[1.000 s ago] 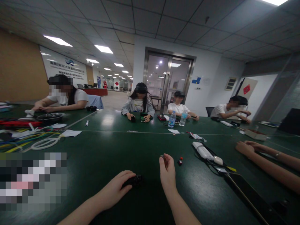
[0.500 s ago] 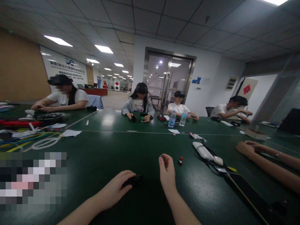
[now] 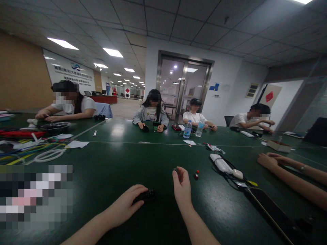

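My left hand (image 3: 127,204) is closed round a small black object (image 3: 150,195) at the table's near side. The fingers hide part of that object, and its kind is too dark to make out. To its right, my right hand (image 3: 182,185) is raised with thumb and fingers pinched on a small dark grey piece (image 3: 176,169). Only the tip of the piece shows above the thumb. A small red, white and black item (image 3: 196,175) stands just right of my right hand, apart from it.
On the dark green table (image 3: 107,173), a white power strip (image 3: 221,164) with black cables lies right. Another person's forearms (image 3: 288,170) rest beyond it. Two water bottles (image 3: 187,130) stand ahead. Coiled cables (image 3: 49,156) lie left. Several people sit across the table.
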The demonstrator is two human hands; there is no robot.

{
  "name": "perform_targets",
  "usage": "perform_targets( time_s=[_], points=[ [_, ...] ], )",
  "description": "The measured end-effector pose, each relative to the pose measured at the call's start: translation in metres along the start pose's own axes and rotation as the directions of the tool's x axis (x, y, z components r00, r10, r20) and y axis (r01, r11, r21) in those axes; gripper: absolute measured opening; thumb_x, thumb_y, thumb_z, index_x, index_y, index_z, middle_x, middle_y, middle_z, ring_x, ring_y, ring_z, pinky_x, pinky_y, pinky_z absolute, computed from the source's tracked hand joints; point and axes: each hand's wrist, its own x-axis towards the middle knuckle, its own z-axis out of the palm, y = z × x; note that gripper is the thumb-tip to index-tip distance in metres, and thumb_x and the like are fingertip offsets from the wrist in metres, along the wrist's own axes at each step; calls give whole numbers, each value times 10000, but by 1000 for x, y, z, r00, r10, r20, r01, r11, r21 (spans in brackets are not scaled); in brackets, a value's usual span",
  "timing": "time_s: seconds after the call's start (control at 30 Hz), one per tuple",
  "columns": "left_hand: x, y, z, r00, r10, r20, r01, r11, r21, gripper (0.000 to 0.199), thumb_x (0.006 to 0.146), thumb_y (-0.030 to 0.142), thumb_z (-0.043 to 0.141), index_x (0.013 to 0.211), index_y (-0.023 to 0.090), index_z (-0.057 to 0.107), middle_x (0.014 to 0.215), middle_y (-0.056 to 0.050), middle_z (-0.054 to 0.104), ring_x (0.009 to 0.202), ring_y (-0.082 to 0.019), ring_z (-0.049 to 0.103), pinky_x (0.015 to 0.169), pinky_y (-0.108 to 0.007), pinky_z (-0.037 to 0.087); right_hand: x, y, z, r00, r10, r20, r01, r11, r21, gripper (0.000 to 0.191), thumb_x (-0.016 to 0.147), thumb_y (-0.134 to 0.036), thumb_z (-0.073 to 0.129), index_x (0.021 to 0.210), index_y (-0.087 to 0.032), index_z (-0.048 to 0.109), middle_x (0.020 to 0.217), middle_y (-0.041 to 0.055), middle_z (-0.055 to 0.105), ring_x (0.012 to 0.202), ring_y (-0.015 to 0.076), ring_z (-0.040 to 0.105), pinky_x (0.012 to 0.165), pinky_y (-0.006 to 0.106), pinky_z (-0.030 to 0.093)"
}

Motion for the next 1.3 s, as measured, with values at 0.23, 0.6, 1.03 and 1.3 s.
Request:
perform_targets(
  time_s=[0.23,0.6,1.03,1.3],
  points=[
    [-2,-2,0,1000,-14,-5,14,1000,2,430,814,314,483,1242,312,451,1305,-8,444,1176,-194,420,1011,-382,323,-3,-6,-1,999,-4,52,4,1000,-4,364,787,-465,487,1033,-203,541,939,51,607,831,195,567,687,304,459],
    [0,-7,3,998,40,-46,-40,999,-1,443,804,305,494,1243,301,435,1284,-12,469,1165,-188,432,1016,-374,316,-22,-29,5,962,-93,258,121,988,-94,290,776,-383,530,1005,-209,562,867,34,597,713,166,548,605,287,446],
    [-3,-1,1,999,-3,-48,2,1000,-27,449,792,327,506,1231,271,431,1251,-32,495,1144,-192,456,997,-376,347,-35,-23,16,746,-32,666,252,938,-237,217,695,-226,597,892,-299,651,851,-23,573,728,149,542,642,272,432],
    [-4,10,-2,999,15,-29,-16,999,-32,350,801,297,496,1150,277,489,1180,-7,529,1085,-180,487,947,-340,386,-35,-26,16,735,-2,678,247,932,-266,194,702,-221,591,871,-294,654,879,-18,575,768,157,544,666,277,423]
  ],
)
